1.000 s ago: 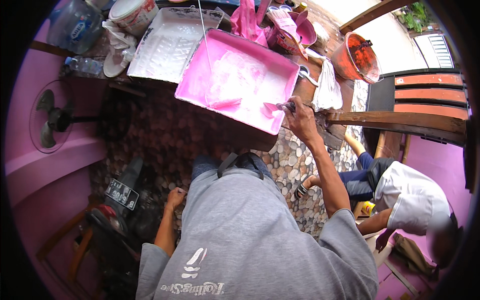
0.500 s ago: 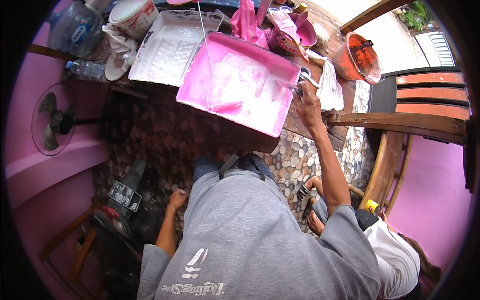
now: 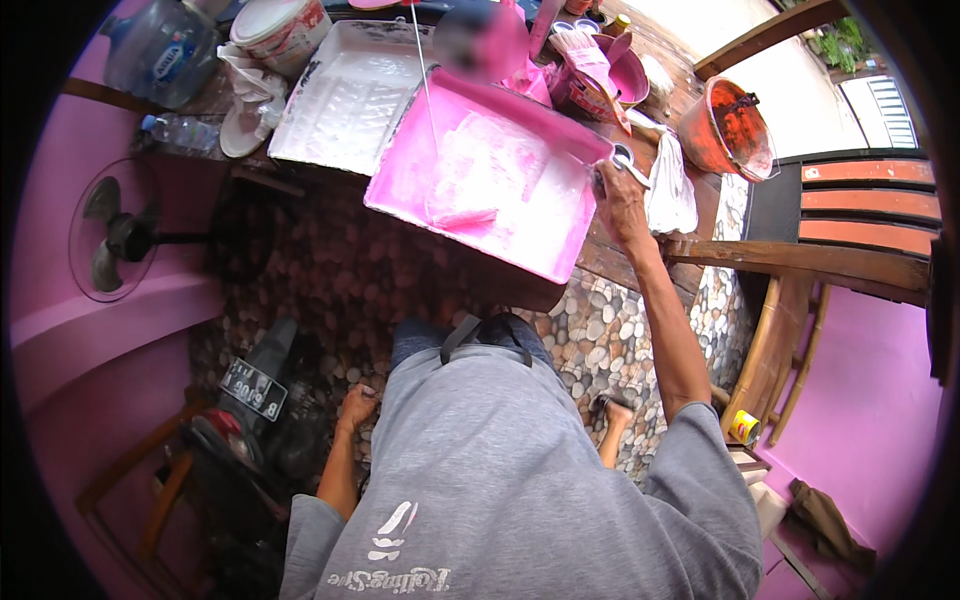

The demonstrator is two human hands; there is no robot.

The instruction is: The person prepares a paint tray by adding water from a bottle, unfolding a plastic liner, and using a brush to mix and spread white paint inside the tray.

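Though wide, tray [image 3: 400, 175] beside right hand [image 3: 624, 208].

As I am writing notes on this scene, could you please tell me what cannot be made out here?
Head view: what the right hand may hold by the pink tray; the hand itself hides it.
Head view: whether the left hand holds anything; too small and dim.
Head view: most of another person, beyond a lower leg; the grey shirt hides the rest.
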